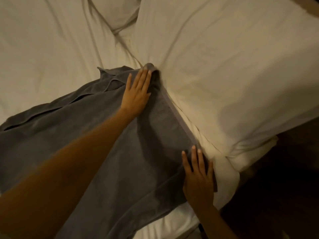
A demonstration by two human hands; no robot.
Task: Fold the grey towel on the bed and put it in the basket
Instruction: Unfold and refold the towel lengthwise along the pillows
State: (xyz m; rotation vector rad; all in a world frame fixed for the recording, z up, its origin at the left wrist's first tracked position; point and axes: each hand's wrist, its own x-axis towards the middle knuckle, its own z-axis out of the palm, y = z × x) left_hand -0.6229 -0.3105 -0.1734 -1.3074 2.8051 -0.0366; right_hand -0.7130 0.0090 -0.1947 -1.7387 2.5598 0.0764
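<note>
On the bed (224, 66), left hand (136, 94) and right hand (198, 180) press flat, fingers straight, on the grey towel (103, 152).

a dark grey terry towel (107, 135) lies spread on a bed with a wrinkled white sheet (51, 49). the left hand (137, 91) presses flat on its far corner; the right hand (198, 175) rests flat on its near corner, just beside a white pillow (241, 75).
</note>
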